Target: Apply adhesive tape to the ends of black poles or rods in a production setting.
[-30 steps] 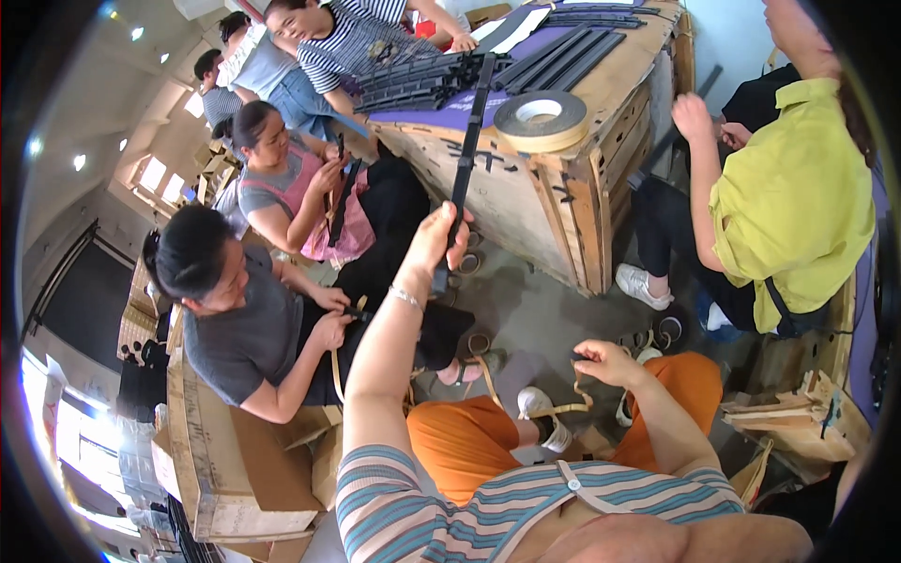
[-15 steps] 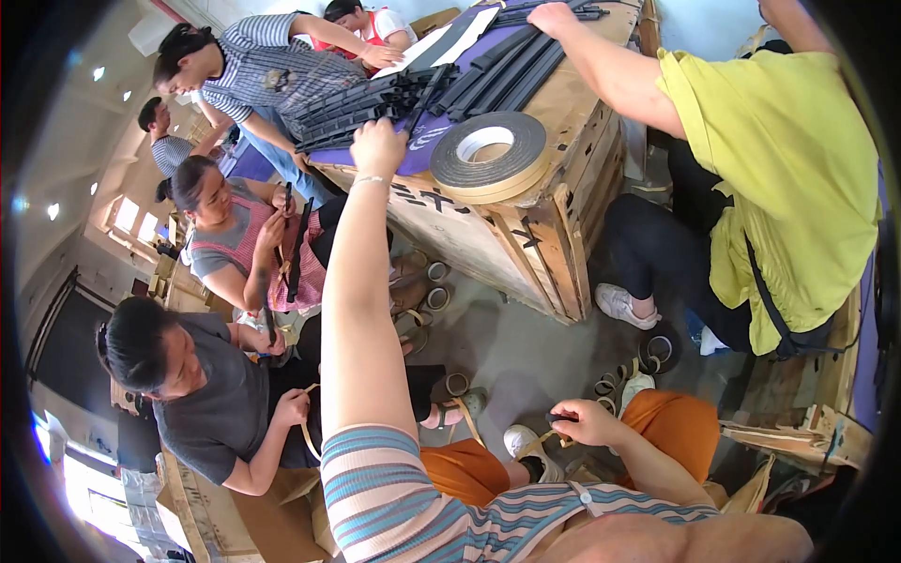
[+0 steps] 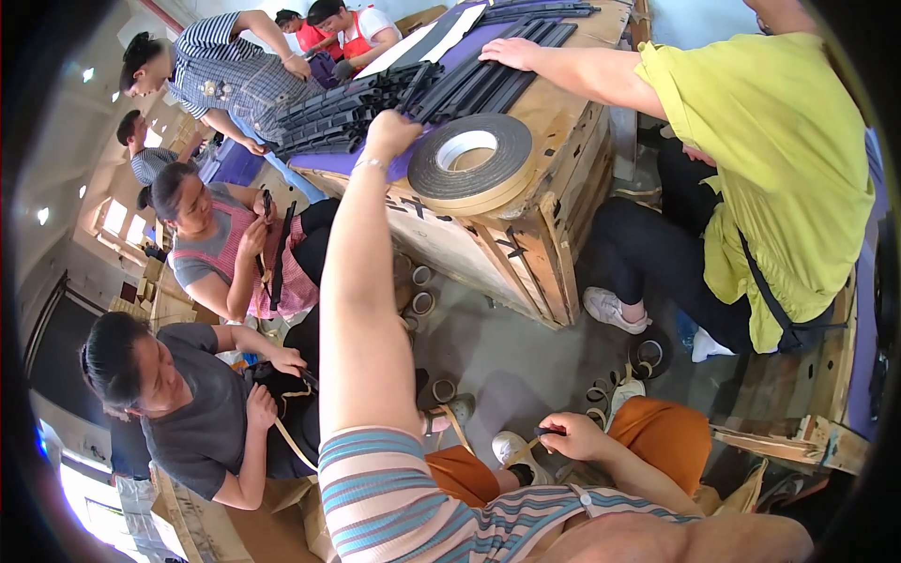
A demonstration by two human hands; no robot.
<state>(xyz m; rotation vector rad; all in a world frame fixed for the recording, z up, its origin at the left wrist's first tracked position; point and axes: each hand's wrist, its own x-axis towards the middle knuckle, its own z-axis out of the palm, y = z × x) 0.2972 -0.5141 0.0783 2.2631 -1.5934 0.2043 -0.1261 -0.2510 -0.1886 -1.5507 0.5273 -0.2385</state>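
My left hand (image 3: pixel 390 137) is stretched far out over the wooden crate (image 3: pixel 450 239). Its fingers are curled at the near ends of long black strips (image 3: pixel 479 84) and appear to grip one; the fingertips are partly hidden. Just right of that wrist, a large roll of dark foam tape (image 3: pixel 511 167) lies flat on the crate's corner. Low in the view, close to my lap, my right hand (image 3: pixel 577 437) pinches a small black piece (image 3: pixel 550 432), whose kind I cannot make out. A pale tape strip (image 3: pixel 519 454) shows beside it.
A co-worker in a yellow-green shirt (image 3: pixel 779 178) reaches over the crate from the right, hand on the strips. Two seated people (image 3: pixel 192 403) work at left, others stand beyond. A jumbled pile of black strips (image 3: pixel 343 108) covers the crate's left. Tape rolls (image 3: pixel 648 353) lie on the floor.
The view has shifted slightly. My left hand stays at the strips' ends. The yellow-green-shirted person's hand has moved left and nearer over the strips. The nearest seated person's hands have shifted.
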